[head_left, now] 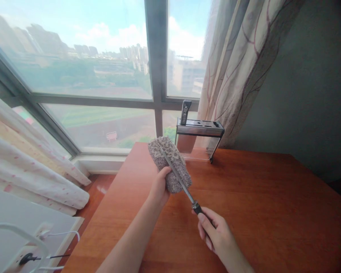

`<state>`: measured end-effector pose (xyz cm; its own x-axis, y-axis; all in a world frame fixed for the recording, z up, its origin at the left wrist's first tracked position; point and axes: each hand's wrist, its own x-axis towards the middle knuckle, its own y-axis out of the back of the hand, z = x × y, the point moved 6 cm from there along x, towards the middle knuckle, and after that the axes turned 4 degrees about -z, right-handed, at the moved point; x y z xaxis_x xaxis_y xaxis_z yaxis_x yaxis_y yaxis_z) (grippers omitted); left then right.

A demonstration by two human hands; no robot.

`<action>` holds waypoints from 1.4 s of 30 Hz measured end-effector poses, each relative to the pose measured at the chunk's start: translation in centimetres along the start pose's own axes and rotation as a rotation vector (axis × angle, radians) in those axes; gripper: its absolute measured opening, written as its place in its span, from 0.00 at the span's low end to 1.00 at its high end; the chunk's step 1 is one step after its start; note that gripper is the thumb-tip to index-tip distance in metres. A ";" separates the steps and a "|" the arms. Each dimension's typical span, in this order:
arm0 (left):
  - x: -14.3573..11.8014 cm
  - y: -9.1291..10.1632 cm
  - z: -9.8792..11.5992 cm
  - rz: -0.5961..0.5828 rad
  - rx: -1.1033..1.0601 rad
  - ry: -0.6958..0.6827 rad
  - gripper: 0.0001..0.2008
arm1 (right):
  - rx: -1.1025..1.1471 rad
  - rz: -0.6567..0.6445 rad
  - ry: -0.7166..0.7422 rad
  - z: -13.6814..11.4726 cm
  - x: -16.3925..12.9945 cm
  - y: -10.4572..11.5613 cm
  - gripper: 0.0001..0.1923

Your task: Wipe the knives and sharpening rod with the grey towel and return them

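Note:
My left hand (pixel 159 185) is closed around a fuzzy grey-and-beige cleaning sponge (pixel 176 172), its thumb on the near face. A long, thin honing steel (pixel 186 192) with a black handle lies slantwise across that face, its far end over the upper part. My right hand (pixel 216 229) has its fingers wrapped around the handle, lower right of the sponge. Both hands are above the brown wooden table (pixel 252 212). Behind the sponge stands a clear-sided knife block (pixel 200 131) with a metal top. One knife (pixel 185 112) stands in it, grey handle up.
A large window (pixel 93 125) rises behind the table. Patterned curtains (pixel 235 64) hang at its right, and a pale curtain (pixel 31 170) hangs at the left. Wall sockets with a black plug (pixel 25 259) and white cables (pixel 64 233) are at the lower left.

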<state>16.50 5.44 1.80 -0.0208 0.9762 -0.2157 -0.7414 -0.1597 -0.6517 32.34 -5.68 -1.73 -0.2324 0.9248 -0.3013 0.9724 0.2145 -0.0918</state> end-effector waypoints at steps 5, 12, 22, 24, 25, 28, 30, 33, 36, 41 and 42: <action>-0.7 -0.8 -1.5 -0.075 -0.033 0.107 0.23 | 0.178 0.037 -0.020 0.9 0.8 -1.3 0.25; -1.0 -1.2 -1.8 -0.182 0.020 0.061 0.26 | 0.143 0.052 0.067 -1.1 2.4 -1.3 0.22; -1.0 -1.2 -2.1 -0.131 0.005 0.069 0.26 | 0.600 -0.269 -0.097 0.1 1.2 -3.4 0.22; -0.9 -0.9 -2.3 -0.121 -0.003 0.086 0.25 | 0.749 -0.364 -0.118 -0.5 1.0 -3.7 0.20; -0.8 -0.7 -2.3 -0.114 0.002 0.086 0.25 | 0.769 -0.370 -0.113 -0.7 1.0 -3.6 0.18; -0.4 -0.2 -2.2 -0.081 0.030 0.065 0.25 | 0.686 -0.277 -0.097 -0.8 1.6 -3.1 0.16; -0.2 -0.1 -2.0 -0.060 0.044 0.042 0.26 | 0.519 -0.141 -0.049 -0.6 2.2 -2.3 0.16; -0.1 -0.2 -2.0 -0.063 0.045 0.017 0.25 | 0.271 0.104 0.075 -0.5 2.5 -1.0 0.19; -0.3 -0.3 -2.1 -0.086 0.047 0.021 0.24 | 0.321 0.017 0.044 0.1 2.5 -1.4 0.18; -0.4 -0.3 -2.3 -0.091 0.029 0.048 0.22 | 0.685 -0.298 -0.085 0.2 2.0 -2.7 0.18; -0.4 -0.2 -2.3 -0.081 0.034 0.045 0.22 | 0.684 -0.276 -0.072 0.2 2.1 -2.5 0.16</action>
<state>18.21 4.79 0.37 0.0701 0.9780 -0.1965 -0.7619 -0.0746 -0.6434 29.43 -4.35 -2.28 -0.4903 0.8376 -0.2407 0.6541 0.1711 -0.7368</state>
